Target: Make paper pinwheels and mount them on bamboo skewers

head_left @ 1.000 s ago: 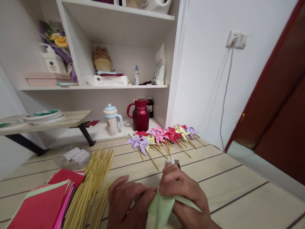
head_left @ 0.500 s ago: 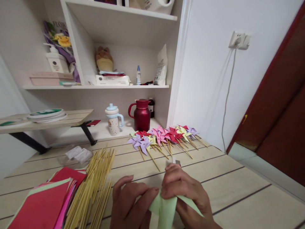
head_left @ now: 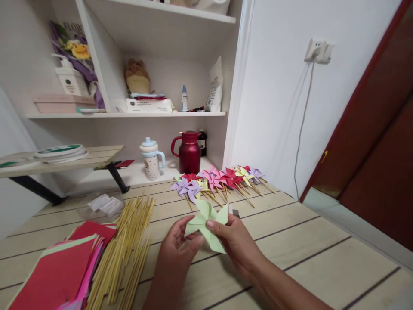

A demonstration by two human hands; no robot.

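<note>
From the head camera, both hands are raised a little above the wooden table [head_left: 322,258] and share a pale green paper pinwheel [head_left: 206,221]. It is folded from a single light green sheet into pointed blades that fan out from a centre: one blade points up, one reaches right toward the right thumb, one slants down and right, and one runs left to the left thumb. The paper looks matte and plain, with crisp creases, and no stick shows on it.

The left hand [head_left: 176,249] comes up from below, its fingers closed on the left blade with the thumb on top. The right hand [head_left: 235,243] comes in from the lower right; its fingers pinch the pinwheel near the centre, the thumb pressed on the front face.

Left of the hands a loose bundle of bamboo skewers [head_left: 127,249] lies on the table, touching a stack of coloured paper sheets [head_left: 58,271], mostly red with pink and green edges. Beyond the hands, a row of finished pinwheels [head_left: 216,181] in purple, pink, red and yellow lies on sticks. Behind them a red thermos jug [head_left: 189,150] and a patterned cup with a blue lid [head_left: 151,159] stand on the low shelf.
</note>
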